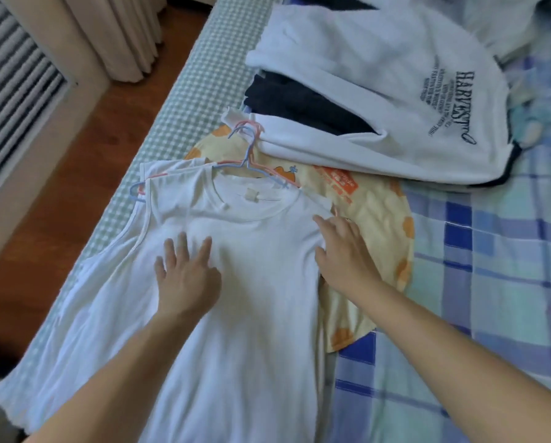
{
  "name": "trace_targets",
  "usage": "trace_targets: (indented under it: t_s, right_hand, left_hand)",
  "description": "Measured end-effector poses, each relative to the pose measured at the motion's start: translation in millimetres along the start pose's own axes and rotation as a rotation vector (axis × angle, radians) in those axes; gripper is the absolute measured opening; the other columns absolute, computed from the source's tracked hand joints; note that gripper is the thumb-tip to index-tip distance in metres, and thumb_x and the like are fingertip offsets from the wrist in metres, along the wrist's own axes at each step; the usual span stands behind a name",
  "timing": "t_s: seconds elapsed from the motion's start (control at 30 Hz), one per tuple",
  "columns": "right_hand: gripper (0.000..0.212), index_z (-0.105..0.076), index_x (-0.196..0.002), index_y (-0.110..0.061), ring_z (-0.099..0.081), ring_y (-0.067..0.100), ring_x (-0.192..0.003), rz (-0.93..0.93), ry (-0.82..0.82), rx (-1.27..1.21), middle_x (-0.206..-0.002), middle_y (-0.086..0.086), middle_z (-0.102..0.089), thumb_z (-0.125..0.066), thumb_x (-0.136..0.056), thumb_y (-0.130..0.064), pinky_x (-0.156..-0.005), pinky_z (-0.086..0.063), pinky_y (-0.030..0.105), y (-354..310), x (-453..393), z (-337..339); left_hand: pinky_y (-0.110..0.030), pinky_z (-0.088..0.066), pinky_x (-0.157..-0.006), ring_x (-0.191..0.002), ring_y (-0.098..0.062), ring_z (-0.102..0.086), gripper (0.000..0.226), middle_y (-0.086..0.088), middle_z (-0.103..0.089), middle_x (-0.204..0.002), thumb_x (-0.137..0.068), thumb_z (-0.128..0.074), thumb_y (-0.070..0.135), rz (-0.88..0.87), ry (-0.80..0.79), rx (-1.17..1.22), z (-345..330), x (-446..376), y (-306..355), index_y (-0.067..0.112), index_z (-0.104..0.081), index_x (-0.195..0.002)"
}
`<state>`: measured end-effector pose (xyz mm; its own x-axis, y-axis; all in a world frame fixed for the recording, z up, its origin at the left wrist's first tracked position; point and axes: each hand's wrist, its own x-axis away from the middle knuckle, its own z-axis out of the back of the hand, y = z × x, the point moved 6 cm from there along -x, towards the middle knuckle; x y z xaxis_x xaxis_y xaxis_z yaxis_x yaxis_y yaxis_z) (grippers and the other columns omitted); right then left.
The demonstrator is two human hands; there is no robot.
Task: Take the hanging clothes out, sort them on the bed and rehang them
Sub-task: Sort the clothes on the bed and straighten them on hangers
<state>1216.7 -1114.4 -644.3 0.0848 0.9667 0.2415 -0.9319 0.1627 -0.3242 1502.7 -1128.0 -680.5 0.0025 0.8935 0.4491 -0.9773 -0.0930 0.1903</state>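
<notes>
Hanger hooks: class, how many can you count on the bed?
2: a pink hook and a blue hook, side by side above the white T-shirt's collar. More may be hidden under clothes.

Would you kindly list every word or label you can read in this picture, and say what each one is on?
"HARVEST": large dark letters on the white sweatshirt.
Small lines beside it on the sweatshirt: too small to read.
Orange patch on the yellow shirt: print blurred, unreadable.
Neck tag in the white T-shirt: no legible text.

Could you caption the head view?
Both hands, left and right, smooth a white T-shirt on hangers on the bed.
</notes>
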Motion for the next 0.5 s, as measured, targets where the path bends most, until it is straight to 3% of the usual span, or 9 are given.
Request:
trace_targets:
  t_s: [0.13, 0.23, 0.33, 0.4, 0.5]
  right_hand:
    - [0.052, -0.045, -0.145, -0.021, -0.042, 0.029, -0.128, -0.312, -0.227, -0.117, -0.137, 0.007, -0.044, -0.053, -0.094, -0.016, -0.108, -0.034, 0.035, 59.8, 136.0, -17.2]
    - [0.049, -0.045, -0.145, -0.019, -0.044, 0.028, -0.132, -0.574, -0.282, -0.211, -0.144, 0.009, -0.042, -0.052, -0.097, -0.017, -0.11, -0.035, 0.034, 111.6, 220.1, -9.9]
    - [0.046, -0.043, -0.146, -0.018, -0.049, 0.027, -0.129, -0.764, -0.255, -0.302, -0.145, 0.009, -0.04, -0.051, -0.101, -0.022, -0.105, -0.041, 0.034, 161.5, 290.6, 20.1]
    - [0.044, -0.046, -0.143, -0.017, -0.052, 0.027, -0.125, -0.852, -0.211, -0.382, -0.142, 0.01, -0.043, -0.051, -0.1, -0.022, -0.102, -0.042, 0.032, 190.0, 330.9, 42.9]
    - [0.04, -0.053, -0.138, -0.017, -0.054, 0.026, -0.124, -0.951, -0.081, -0.483, -0.139, 0.009, -0.052, -0.052, -0.098, -0.018, -0.102, -0.044, 0.035, 239.5, 389.8, 74.8]
  left_hand:
    - [-0.044, -0.014, -0.124, -0.154, -0.033, -0.011, 0.064, -0.011, -0.018, -0.167, -0.1, -0.048, 0.035, -0.198, -0.181, 0.086, -32.9, 99.4, 60.9, 0.033, -0.024, -0.159]
    - [-0.039, -0.023, -0.122, -0.151, -0.029, -0.024, 0.056, -0.009, -0.033, -0.162, -0.1, -0.049, 0.032, -0.262, -0.342, 0.143, -61.5, 147.9, 102.6, 0.029, -0.037, -0.155]
    - [-0.029, -0.043, -0.097, -0.122, -0.023, -0.058, 0.045, -0.003, -0.057, -0.144, -0.1, -0.05, 0.024, -0.296, -0.488, 0.272, -65.7, 192.7, 163.0, 0.029, -0.053, -0.144]
    - [-0.019, -0.041, -0.081, -0.11, -0.021, -0.064, 0.041, 0.002, -0.062, -0.138, -0.103, -0.049, 0.021, -0.342, -0.548, 0.312, -63.0, 220.9, 201.9, 0.028, -0.055, -0.142]
    - [-0.017, -0.047, -0.075, -0.104, -0.019, -0.069, 0.033, -0.001, -0.068, -0.129, -0.103, -0.048, 0.017, -0.467, -0.576, 0.304, -60.6, 260.1, 259.0, 0.035, -0.061, -0.128]
